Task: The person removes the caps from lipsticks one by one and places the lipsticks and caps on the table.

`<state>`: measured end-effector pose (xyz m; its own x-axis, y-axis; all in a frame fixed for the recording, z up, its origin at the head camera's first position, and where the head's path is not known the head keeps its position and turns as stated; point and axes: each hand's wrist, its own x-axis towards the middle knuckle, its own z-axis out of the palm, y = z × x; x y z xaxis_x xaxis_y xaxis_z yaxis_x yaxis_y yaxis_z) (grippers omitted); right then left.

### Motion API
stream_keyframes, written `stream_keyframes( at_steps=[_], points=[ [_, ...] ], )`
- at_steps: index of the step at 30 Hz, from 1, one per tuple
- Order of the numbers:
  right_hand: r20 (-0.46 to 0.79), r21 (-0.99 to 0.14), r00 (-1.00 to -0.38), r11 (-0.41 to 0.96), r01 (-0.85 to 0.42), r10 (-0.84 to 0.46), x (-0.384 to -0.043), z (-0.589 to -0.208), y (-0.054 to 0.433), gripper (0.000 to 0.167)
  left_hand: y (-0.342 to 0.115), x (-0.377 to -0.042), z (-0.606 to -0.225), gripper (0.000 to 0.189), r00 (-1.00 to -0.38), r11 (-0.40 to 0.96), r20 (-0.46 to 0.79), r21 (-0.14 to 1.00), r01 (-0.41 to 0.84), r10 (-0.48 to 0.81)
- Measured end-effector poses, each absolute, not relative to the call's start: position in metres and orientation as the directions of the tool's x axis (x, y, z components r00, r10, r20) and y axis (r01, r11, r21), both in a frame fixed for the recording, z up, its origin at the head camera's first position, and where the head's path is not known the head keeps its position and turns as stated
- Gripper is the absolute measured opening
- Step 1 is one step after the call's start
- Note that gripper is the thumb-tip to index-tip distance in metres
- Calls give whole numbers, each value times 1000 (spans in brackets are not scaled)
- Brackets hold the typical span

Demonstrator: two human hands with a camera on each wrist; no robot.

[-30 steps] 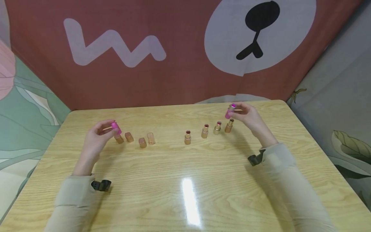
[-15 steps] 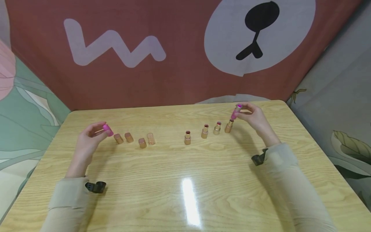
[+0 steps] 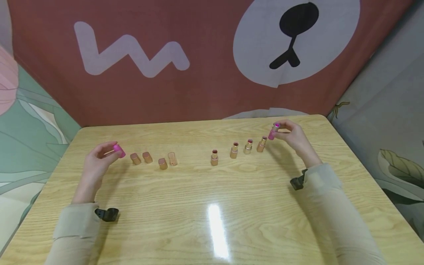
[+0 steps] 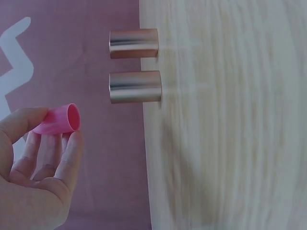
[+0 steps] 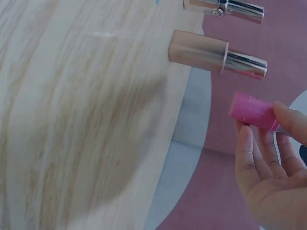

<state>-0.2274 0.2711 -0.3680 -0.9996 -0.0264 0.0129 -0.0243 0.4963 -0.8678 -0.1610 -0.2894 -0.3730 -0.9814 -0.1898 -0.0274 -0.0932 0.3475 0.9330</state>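
My left hand (image 3: 97, 160) pinches a pink lipstick cap (image 4: 58, 120) between thumb and fingers, its hollow end facing the table in the left wrist view. The cap is just left of a row of copper-coloured lipstick caps (image 3: 135, 158) standing on the table. On the right, my right hand (image 3: 293, 138) pinches an uncapped pink lipstick (image 5: 253, 111) by its body, base toward the table and silver tube upward. It is held to the right of several uncapped lipsticks (image 3: 261, 144) standing upright in a row, copper and gold with open tops.
The light wood table (image 3: 172, 213) carries both rows, with a gap between caps and lipsticks. Behind its far edge hangs a red-brown cloth (image 3: 159, 95) with a bear face. Patterned cloth (image 3: 391, 121) flanks the table. Dark wrist cameras (image 3: 106, 214) sit at the cuffs.
The left hand has moved left with the pink cap, away from above the copper caps. The right hand has moved right and slightly lower with the pink lipstick, past the last standing one.
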Motion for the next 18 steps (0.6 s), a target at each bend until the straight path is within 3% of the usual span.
stream_keyframes(
  at_steps=[18],
  points=[
    [-46,-851,-998,525,22,-34,-229,-381,281,43,-299,-163,-384,29,-983,465,-93,871,-157,-157]
  ],
)
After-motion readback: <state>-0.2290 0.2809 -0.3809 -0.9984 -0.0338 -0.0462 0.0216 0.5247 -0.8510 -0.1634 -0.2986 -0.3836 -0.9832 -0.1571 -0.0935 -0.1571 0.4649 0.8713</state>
